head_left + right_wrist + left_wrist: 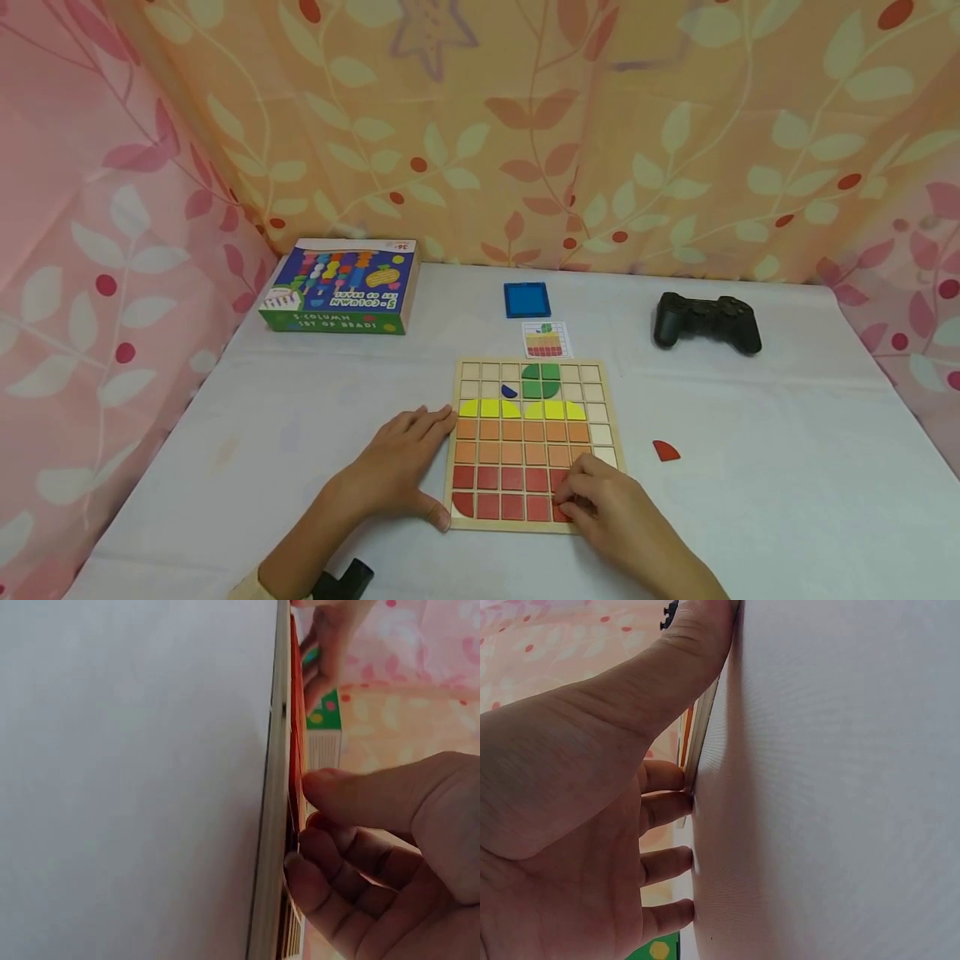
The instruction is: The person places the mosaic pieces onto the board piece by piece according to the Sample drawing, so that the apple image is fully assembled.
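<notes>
A wooden grid board (495, 525) lies on the table with coloured tiles in its cells: green at the top, then yellow, orange and red rows. My left hand (401, 467) lies along the board's left edge, fingers extended and touching it, thumb near the lower corner. With thumb and fingertips, my right hand (618, 508) pinches a red tile (560, 513) at the bottom row, partly hidden by the fingers. A small dark blue piece (509, 391) rests on the upper cells. One red quarter-round tile (666, 451) lies on the cloth right of the board.
Behind the board are a small picture card (546, 341) and a blue square tray (527, 301). A bead-set box (341, 287) stands at back left, a black game controller (707, 322) at back right. A black object (352, 580) sits beside the left forearm.
</notes>
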A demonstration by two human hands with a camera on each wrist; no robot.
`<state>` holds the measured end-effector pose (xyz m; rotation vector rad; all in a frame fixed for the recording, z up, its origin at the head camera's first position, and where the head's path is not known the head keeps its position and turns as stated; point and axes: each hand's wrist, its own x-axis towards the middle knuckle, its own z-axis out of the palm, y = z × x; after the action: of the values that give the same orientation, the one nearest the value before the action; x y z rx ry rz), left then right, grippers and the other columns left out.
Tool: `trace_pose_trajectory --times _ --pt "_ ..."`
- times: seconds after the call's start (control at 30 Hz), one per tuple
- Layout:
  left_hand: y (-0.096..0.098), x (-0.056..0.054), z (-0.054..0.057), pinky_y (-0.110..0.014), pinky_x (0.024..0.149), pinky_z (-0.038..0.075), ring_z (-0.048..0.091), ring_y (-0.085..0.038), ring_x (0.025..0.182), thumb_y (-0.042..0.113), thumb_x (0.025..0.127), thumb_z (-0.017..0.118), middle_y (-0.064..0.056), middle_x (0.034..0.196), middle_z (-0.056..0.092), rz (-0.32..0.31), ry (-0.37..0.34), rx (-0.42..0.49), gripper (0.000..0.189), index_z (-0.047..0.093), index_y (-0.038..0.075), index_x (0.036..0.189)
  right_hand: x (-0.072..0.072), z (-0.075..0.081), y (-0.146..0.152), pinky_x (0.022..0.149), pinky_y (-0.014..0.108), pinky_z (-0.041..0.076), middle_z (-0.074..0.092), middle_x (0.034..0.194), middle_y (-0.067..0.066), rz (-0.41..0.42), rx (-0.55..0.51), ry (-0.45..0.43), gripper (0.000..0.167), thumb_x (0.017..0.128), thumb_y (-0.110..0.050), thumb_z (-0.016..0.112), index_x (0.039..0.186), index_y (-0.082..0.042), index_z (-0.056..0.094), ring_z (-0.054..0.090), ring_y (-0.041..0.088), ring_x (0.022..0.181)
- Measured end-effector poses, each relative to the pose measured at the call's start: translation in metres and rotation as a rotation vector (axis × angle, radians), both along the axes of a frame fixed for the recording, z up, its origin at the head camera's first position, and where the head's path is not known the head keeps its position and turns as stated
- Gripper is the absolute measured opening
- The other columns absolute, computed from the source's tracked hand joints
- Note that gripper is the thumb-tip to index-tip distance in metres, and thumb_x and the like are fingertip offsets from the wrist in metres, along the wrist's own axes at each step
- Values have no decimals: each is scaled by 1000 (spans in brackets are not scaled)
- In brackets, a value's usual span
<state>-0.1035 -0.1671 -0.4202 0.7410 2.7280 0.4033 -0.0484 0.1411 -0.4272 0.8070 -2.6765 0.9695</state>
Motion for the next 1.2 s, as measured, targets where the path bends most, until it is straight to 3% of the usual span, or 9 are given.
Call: trace_pose_trajectory --times 0.17,0.27,0.37,0.53,0.8,1.07,1.2 --pt "0 0 1 -57 115 24 26 -37 145 75 53 81 -7 160 33 5 -5 2 130 34 14 157 -10 10 24 65 28 51 60 84 -15 -221 113 -3 28 74 8 81 83 -18 74 54 5 75" --pt "0 0 2 -58 115 24 26 -37 145 75 53 81 -7 160 33 5 -8 1 130 34 14 157 -16 12 50 68 38 51 61 89 -3 -359 216 -17 23 74 7 79 90 -9 75 56 17 78" --pt "1 0 2 -58 115 25 26 -37 145 75 53 82 -7 160 33 3 -8 -2 130 34 14 157 -18 11 74 72 48 51 61 95 7 -422 293 -57 25 75 6 79 98 -4 75 58 28 84" --pt "2 0 2 -57 115 24 26 -36 145 74 53 82 -7 161 33 2 -9 -4 130 34 14 157 -13 6 97 72 47 52 61 90 3 -396 303 -71 26 73 5 80 96 -7 75 59 25 81" --pt "2 0 1 -57 115 25 26 -36 145 76 51 81 -7 160 34 6 -1 -17 131 34 14 157 -7 12 100 60 28 41 50 73 -8 -384 275 -286 30 73 -1 84 86 -18 62 47 11 69" --pt "0 1 1 -58 114 26 27 -36 145 77 52 81 -7 160 34 -3 8 -12 131 34 13 157 -5 10 90 62 25 47 63 81 -17 -332 159 -128 34 72 4 85 97 -19 77 50 3 72" --pt "-1 0 0 -58 114 26 26 -36 145 78 52 80 -7 160 33 -10 12 -11 131 34 13 157 -3 9 81 60 22 47 65 82 -19 -309 74 -71 32 72 5 85 92 -18 78 51 0 70"
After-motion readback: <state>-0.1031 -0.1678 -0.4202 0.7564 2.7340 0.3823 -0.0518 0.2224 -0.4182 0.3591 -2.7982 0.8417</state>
